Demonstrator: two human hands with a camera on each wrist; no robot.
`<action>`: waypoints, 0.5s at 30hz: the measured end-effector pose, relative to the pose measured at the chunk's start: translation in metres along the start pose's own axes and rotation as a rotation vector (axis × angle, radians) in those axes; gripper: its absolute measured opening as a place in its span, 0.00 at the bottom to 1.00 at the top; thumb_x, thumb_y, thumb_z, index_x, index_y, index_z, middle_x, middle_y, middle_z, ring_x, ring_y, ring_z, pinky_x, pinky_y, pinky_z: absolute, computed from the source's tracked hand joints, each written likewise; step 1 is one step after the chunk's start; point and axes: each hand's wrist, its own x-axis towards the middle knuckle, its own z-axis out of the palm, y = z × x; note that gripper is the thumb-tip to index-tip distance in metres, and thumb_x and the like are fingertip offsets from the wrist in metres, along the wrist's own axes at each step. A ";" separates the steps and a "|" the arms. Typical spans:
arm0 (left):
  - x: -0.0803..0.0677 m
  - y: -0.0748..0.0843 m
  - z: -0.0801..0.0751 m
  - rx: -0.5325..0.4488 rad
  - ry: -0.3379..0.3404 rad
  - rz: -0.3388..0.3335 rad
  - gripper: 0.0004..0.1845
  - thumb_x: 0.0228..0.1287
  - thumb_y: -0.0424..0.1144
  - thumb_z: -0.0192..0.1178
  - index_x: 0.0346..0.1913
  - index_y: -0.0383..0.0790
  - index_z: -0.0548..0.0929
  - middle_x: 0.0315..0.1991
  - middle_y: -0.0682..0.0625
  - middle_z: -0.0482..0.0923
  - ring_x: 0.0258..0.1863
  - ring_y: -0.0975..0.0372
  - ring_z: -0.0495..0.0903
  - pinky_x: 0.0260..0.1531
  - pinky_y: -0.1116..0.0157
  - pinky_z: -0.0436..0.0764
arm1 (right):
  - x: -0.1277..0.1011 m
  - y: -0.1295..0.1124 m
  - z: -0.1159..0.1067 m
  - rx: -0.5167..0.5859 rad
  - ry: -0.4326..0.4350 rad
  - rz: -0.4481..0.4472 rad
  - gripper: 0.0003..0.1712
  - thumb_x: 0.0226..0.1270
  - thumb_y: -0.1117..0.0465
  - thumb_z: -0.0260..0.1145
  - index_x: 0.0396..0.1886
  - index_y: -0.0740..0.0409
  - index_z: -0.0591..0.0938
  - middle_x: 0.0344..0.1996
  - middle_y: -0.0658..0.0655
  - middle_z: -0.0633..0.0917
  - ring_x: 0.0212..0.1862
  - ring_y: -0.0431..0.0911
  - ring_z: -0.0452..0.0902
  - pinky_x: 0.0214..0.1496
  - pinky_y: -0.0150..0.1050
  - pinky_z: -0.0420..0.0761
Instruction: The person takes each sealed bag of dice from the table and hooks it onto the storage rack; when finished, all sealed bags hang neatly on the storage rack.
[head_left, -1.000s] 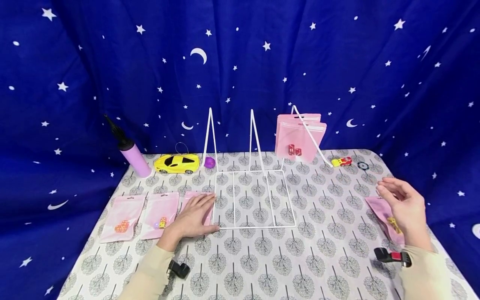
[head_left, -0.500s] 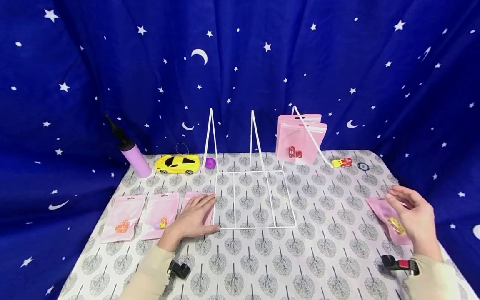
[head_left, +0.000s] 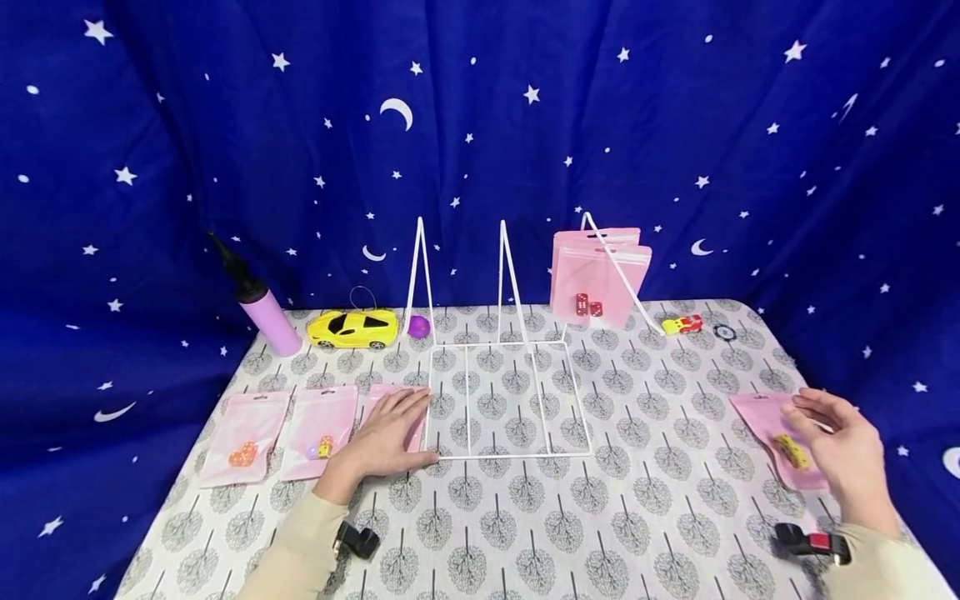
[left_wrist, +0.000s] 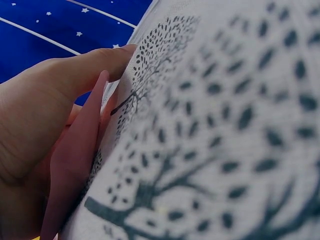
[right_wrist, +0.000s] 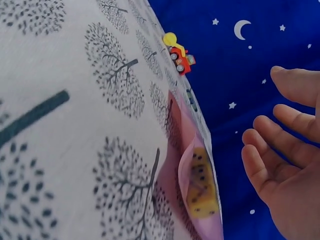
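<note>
right hand point(head_left: 843, 450) over pink pouch point(head_left: 765, 421), label perhaps blank

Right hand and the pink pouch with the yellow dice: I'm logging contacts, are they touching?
Apart. The right wrist view shows blue backdrop between the right hand and the pink pouch; its fingers are spread open.

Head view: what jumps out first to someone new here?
The white wire rack at table centre, with pink pouches leaning on its far right prong. The left hand rests flat on a pink pouch at the rack's near left corner. The right hand hovers open over a pouch with yellow dice near the table's right edge.
</note>
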 end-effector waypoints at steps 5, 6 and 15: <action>-0.001 0.000 -0.001 -0.002 0.003 0.005 0.55 0.51 0.70 0.62 0.76 0.43 0.57 0.77 0.49 0.53 0.75 0.48 0.52 0.74 0.44 0.49 | -0.003 0.005 -0.004 -0.023 -0.007 0.000 0.22 0.64 0.65 0.68 0.45 0.28 0.76 0.33 0.22 0.80 0.35 0.16 0.75 0.35 0.11 0.73; -0.001 0.000 -0.001 0.000 0.003 0.005 0.55 0.51 0.70 0.62 0.76 0.43 0.57 0.77 0.49 0.53 0.75 0.48 0.52 0.74 0.44 0.49 | -0.003 0.006 -0.005 -0.025 -0.008 -0.002 0.22 0.64 0.65 0.68 0.45 0.29 0.76 0.33 0.21 0.80 0.35 0.16 0.75 0.35 0.11 0.73; -0.002 0.000 -0.001 -0.008 0.011 0.013 0.55 0.52 0.70 0.62 0.76 0.42 0.57 0.77 0.48 0.53 0.75 0.48 0.52 0.74 0.44 0.49 | -0.004 0.014 -0.010 -0.122 -0.026 -0.001 0.20 0.66 0.60 0.67 0.43 0.25 0.73 0.32 0.17 0.76 0.34 0.13 0.72 0.36 0.10 0.67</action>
